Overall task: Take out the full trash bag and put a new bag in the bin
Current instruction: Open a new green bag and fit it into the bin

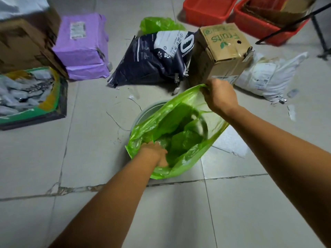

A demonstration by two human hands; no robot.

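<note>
A new green trash bag (180, 138) lies open over a round grey bin (150, 111) on the tiled floor, covering most of its mouth. My right hand (219, 94) pinches the bag's far rim and holds it up above the bin. My left hand (156, 153) reaches down inside the bag at its near edge, its fingertips hidden by the plastic. Another green bag (158, 24), bunched up, lies on the floor farther back behind a dark sack.
A dark blue sack (152, 59) and a cardboard fruit box (223, 49) stand just beyond the bin. A white sack (268, 77) lies to the right, purple packages (84, 47) and cartons to the left, red crates (207, 8) at the back.
</note>
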